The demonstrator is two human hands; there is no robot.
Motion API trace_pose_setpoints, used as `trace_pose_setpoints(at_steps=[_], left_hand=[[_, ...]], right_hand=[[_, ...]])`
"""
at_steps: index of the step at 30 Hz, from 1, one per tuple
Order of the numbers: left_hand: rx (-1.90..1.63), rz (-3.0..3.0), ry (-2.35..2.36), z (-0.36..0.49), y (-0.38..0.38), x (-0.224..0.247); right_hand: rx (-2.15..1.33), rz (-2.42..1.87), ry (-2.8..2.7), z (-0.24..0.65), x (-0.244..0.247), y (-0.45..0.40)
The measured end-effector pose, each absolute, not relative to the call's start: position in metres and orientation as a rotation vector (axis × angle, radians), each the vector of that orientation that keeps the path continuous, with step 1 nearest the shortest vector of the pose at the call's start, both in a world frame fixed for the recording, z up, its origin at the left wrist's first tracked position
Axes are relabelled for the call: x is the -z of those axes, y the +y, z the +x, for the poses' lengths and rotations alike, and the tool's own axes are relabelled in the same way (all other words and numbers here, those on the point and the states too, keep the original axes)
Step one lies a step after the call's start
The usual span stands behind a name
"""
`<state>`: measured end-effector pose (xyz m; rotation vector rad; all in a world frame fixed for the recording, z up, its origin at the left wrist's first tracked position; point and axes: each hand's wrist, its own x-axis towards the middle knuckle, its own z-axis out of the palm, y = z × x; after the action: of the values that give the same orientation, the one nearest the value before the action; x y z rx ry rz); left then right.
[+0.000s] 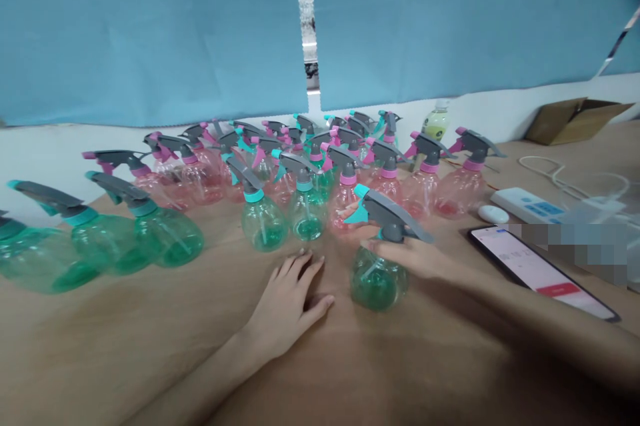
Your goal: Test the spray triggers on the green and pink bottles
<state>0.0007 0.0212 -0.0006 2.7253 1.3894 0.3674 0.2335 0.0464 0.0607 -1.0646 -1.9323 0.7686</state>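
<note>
My right hand (pixel 395 251) is wrapped round the neck of a green spray bottle (pixel 377 283), just below its grey and turquoise trigger head; some fingers are hidden behind it. To the left, my left hand (pixel 285 303) lies flat on the table with its fingers spread, holding nothing. Beyond its fingertips stand two more green spray bottles, one clear green (pixel 307 216) and one with a tilted grey head (pixel 264 223). A pink spray bottle (pixel 347 203) stands behind the one in my right hand.
Several pink and green spray bottles crowd the back of the wooden table (pixel 200 346). Green bottles (pixel 167 239) line the left. On the right lie a phone (pixel 540 273), a white power strip (pixel 527 205), a white oval case (pixel 493 215), cables and a cardboard box (pixel 570 123). A blue-covered wall rises behind.
</note>
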Motion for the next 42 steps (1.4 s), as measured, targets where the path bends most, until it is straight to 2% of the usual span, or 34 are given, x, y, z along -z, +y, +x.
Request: trace_pose_setpoints(at_steps=[19, 30, 42], left_hand=[[-0.349, 2.768, 1.39, -0.001, 0.0239, 0.0008], [-0.301, 2.77, 1.404, -0.0004, 0.022, 0.0002], [-0.281, 2.785, 1.415, -0.0006, 0.0208, 0.0005]], right_hand=[[-1.055, -0.934, -1.833, 0.2317, -0.0584, 0.0475], [-0.88, -0.975, -1.899, 0.2339, -0.0573, 0.0492], [-0.9, -0.837, -1.926, 0.2337, -0.0557, 0.0493]])
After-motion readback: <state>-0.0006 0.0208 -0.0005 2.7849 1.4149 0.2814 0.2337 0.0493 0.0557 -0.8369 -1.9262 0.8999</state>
